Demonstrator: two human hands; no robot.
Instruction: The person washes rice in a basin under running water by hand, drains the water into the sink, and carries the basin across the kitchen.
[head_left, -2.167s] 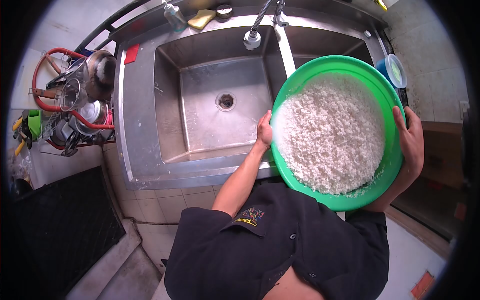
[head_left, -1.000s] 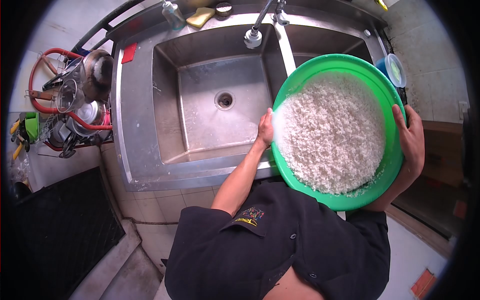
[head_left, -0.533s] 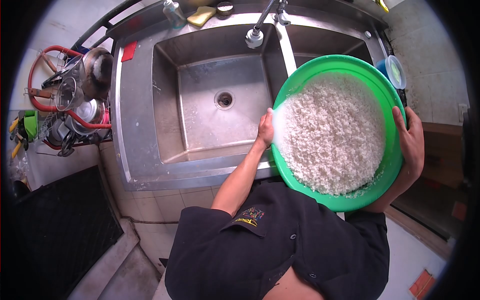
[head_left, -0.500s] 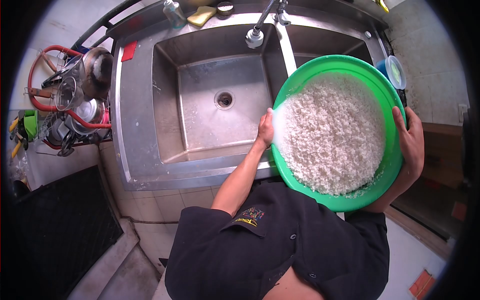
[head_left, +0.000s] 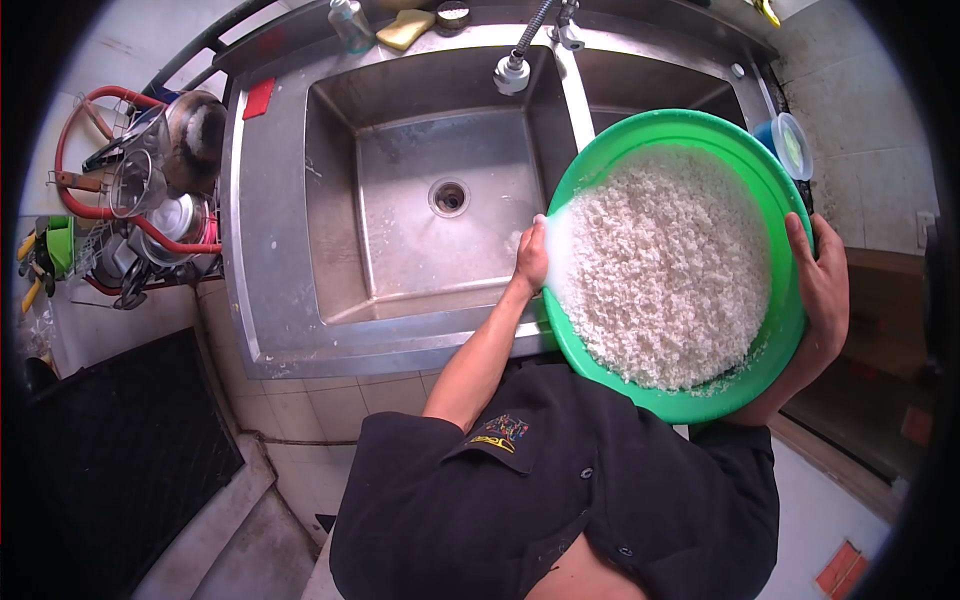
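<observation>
A large round green basin point(head_left: 640, 131) holds a mound of white, crumbly grains that look like rice point(head_left: 665, 270). My left hand point(head_left: 533, 255) grips its left rim, thumb on top. On the opposite side, my right hand point(head_left: 825, 280) clasps the right rim with the thumb over the edge and the fingers around the outside. The basin is held level or nearly so in front of my chest, over the sink counter's front right part. Undersides of both hands' grips are hidden.
A steel sink point(head_left: 440, 260) with a drain lies left of the basin, below a hose faucet point(head_left: 512, 75). A soap bottle point(head_left: 350, 25) and a sponge point(head_left: 405, 30) stand behind it. A dish rack point(head_left: 180, 247) with pans is at the left; a plastic tub point(head_left: 792, 146) sits at the right.
Both hands keep the same hold on the basin, and it stays in the same place. The view has shifted only very slightly.
</observation>
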